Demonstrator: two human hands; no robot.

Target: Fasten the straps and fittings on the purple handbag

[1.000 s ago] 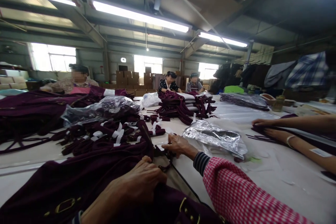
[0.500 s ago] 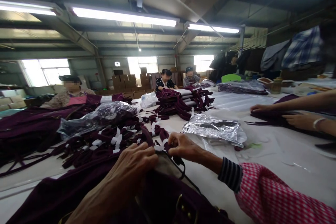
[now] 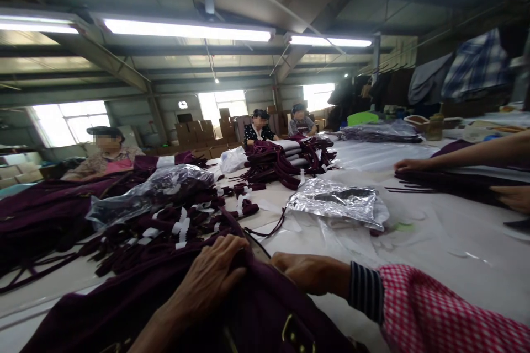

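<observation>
Plenty to be noting from the left edge of the surface (image 3: 434,242) inward: finding heaped purple cloth (image 3: 37,204) there, then crumpled clear plastic (image 3: 144,193) and, just nearer, bundled purple straps (image 3: 165,240) with white wraps. Seeing the dark purple bag (image 3: 265,309) slumping toward the near edge, stretching from around the near left corner past the middle. Judging it soft and limp, probably light, likely folding wherever left unsupported; expecting matt, slightly grippy cloth rather than anything slippery, and little risk of breakage. Hooking the left hand (image 3: 211,270) over the bag's top rim, pinching the cloth there between thumb and fingers; being unable to judge how firmly. Showing a sliver of beige lining (image 3: 260,251) just right of those fingers, so reading this as the opening. Noticing a brassy buckle (image 3: 298,333) low on the near face, probably adding some hard weight. Bending the right hand (image 3: 310,271) at the rim's right side, with fingertips hidden; being unable to tell whether pinching, spread or simply tucked in. Favouring a hold on the rim, both sides of the opening, over the slack panels, expecting sagging elsewhere. Passing rightward, meeting a silvery plastic packet (image 3: 339,204) and, toward the right edge, a co-worker's hand (image 3: 409,165) touching dark cloth (image 3: 455,179).
</observation>
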